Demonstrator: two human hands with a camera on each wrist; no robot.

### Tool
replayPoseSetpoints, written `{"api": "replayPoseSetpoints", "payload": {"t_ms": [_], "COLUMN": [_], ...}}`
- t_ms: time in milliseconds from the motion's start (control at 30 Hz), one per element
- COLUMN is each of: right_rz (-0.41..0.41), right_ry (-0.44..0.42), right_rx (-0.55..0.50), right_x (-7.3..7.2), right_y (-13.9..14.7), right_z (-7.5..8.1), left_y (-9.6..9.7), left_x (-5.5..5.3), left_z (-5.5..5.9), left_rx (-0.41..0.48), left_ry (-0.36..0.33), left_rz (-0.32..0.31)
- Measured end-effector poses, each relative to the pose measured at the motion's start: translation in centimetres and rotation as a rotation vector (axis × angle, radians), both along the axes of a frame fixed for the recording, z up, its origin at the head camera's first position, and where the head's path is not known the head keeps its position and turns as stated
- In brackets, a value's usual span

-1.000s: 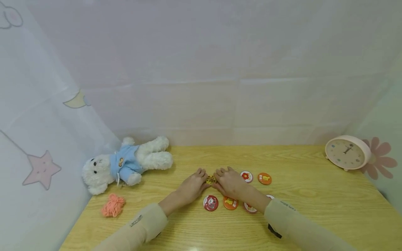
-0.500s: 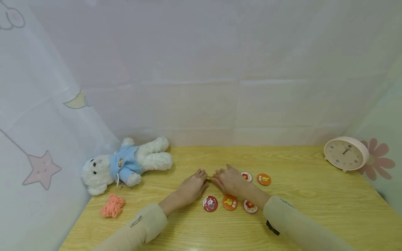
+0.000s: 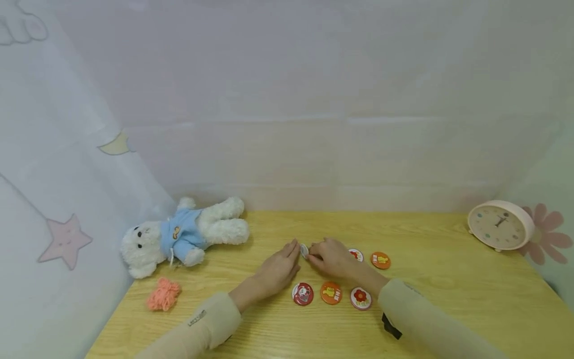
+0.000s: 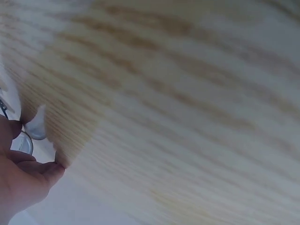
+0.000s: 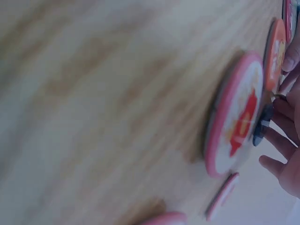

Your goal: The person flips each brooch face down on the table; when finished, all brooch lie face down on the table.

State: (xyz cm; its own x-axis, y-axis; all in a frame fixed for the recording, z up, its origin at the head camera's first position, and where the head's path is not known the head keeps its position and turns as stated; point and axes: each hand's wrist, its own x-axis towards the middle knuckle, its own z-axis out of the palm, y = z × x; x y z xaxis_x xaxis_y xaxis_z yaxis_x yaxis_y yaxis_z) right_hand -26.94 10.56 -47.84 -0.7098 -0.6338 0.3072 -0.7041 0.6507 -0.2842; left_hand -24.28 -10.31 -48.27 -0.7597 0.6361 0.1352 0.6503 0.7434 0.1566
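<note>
Change: the middle badge (image 3: pixel 304 251) has turned. A second ago its yellow face showed between both hands, then just a thin edge; now a pale side shows, disc tilted up off flat on the table (image 3: pixel 269 331).

Right hand (image 3: pixel 334 257): thumb and fingertips pinch the badge's right edge. Left hand (image 3: pixel 275 269): fingers fairly straight, pressed together, just beside its left edge. Can't tell whether they touch; left wrist view doesn't settle it. Hold now looks mainly right-handed.

Also: right forearm covers less of the near flower badge (image 3: pixel 360 298), now in full view. It lies in the near row with the red badge (image 3: pixel 303 294) and orange badge (image 3: pixel 331 293); layout there unchanged. Far flower badge (image 3: pixel 356 255) is partly behind the right hand, far orange badge (image 3: pixel 380 260) beyond it.

My read: badge is mid-turn, not set down. Edge pinch could slip.
</note>
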Motion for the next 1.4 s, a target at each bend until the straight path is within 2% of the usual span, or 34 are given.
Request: {"api": "replayPoseSetpoints", "payload": {"t_ms": [133, 233, 300, 433, 567, 700, 900, 1067, 1233, 1400], "right_rz": [-0.052, -0.059, -0.051, -0.038, -0.029, 0.018, 0.078, 0.084, 0.099, 0.099], "right_ry": [-0.043, -0.077, -0.096, -0.107, -0.061, 0.008, 0.110, 0.191, 0.204, 0.164], "right_rx": [-0.082, -0.133, -0.123, -0.038, 0.049, 0.114, 0.135, 0.169, 0.233, 0.245], "right_x": [0.4, 0.3, 0.2, 0.0, 0.2, 0.3, 0.7, 0.9, 1.0, 1.1], "right_y": [0.0, 0.0, 0.0, 0.0, 0.1, 0.3, 0.8, 1.0, 1.1, 0.7], "right_z": [-0.5, -0.7, -0.7, -0.6, -0.4, -0.6, -1.6, -2.3, -2.1, -1.7], "left_y": [0.1, 0.1, 0.1, 0.0, 0.1, 0.3, 0.4, 0.6, 0.7, 0.5], "left_x": [0.2, 0.3, 0.4, 0.4, 0.3, 0.3, 0.5, 0.5, 0.3, 0.3], "left_z": [-0.1, -0.3, -0.2, -0.1, -0.1, 0.0, -0.2, -0.3, -0.1, 0.2], "left_rx": [-0.001, 0.012, 0.022, 0.037, 0.008, -0.054, -0.131, -0.147, -0.135, -0.184], "left_ry": [0.012, 0.032, 0.035, 0.016, 0.008, 0.035, 0.035, 0.025, -0.002, -0.018], "left_rz": [-0.001, -0.003, -0.002, 0.023, 0.055, 0.060, 0.062, 0.065, 0.075, 0.055]}}
